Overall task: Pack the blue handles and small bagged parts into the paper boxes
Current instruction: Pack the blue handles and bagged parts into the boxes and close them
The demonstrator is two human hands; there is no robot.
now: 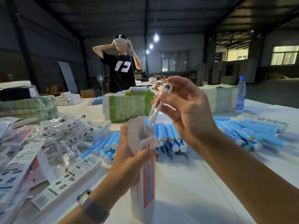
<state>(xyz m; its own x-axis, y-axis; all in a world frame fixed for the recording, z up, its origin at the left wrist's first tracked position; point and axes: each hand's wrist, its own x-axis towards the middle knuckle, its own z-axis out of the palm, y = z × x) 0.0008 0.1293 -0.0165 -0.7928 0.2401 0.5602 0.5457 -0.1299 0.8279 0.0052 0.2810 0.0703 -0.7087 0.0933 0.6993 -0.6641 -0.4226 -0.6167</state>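
Left hand (129, 152) grips an upright paper box (143, 172), flap open to receive parts. Right hand (186, 110) pinches a small bagged part (156, 109) above its mouth, tip entering. Blue handles (168, 138) lie heaped on the desk (186, 183) beyond, within reach.

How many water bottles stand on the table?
1. A blue-tinted water bottle stands upright at the table's far right edge. Others may be hidden behind the stacked boxes.

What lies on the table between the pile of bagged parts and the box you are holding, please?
In the head view, blue handles lie between the bagged parts and the box.
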